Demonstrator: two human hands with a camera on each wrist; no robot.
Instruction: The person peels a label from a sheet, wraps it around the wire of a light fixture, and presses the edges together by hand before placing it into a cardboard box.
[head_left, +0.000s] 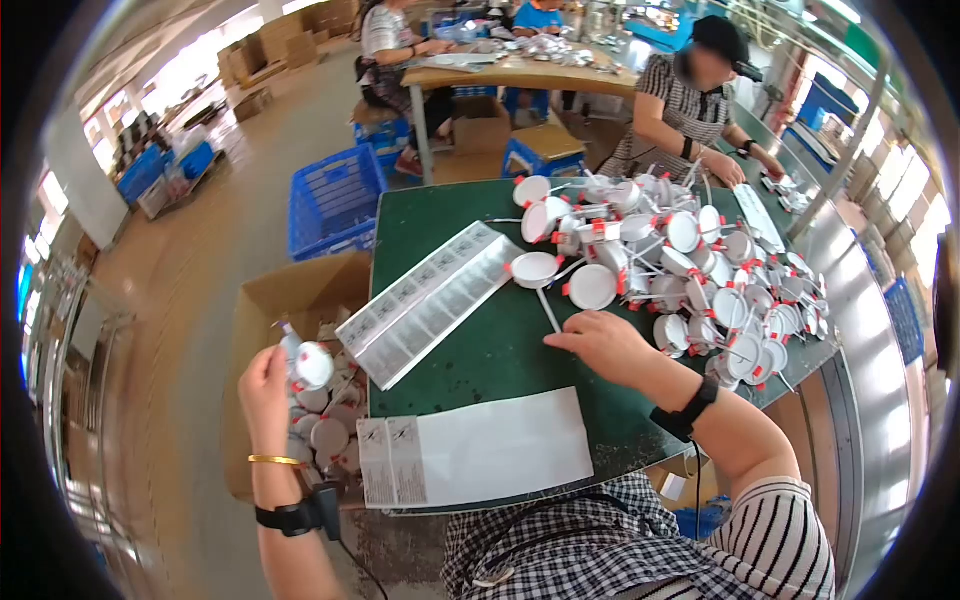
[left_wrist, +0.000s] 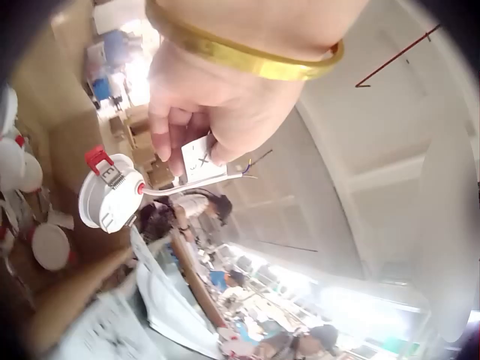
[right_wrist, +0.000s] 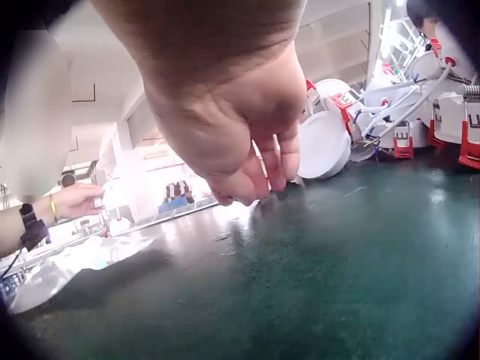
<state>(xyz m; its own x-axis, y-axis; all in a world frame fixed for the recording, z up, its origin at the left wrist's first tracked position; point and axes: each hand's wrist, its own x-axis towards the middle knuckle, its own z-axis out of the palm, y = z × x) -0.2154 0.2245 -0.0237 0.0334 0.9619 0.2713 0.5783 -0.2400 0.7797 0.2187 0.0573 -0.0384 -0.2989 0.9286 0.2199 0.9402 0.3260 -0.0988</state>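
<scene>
My left hand (head_left: 262,388) pinches a small white tag (left_wrist: 196,161) and the cable of a round white downlight (head_left: 315,367). The downlight hangs out to the side, with a red clip (left_wrist: 97,157) on its edge and bare wire ends past my fingers. Below it stands a cardboard box (head_left: 268,285) with more downlights inside. My right hand (head_left: 608,348) is low over the green table (head_left: 480,360), fingers loosely bent downward. Its fingertips are right at the loose cable (head_left: 547,305) of a downlight (head_left: 535,268) at the near edge of the heap.
A large heap of downlights (head_left: 683,232) covers the table's right side. A printed label sheet (head_left: 430,300) lies at the left, and a mostly blank white sheet (head_left: 505,440) by the near edge. Across the table a person (head_left: 690,110) works; a blue crate (head_left: 335,200) stands beyond.
</scene>
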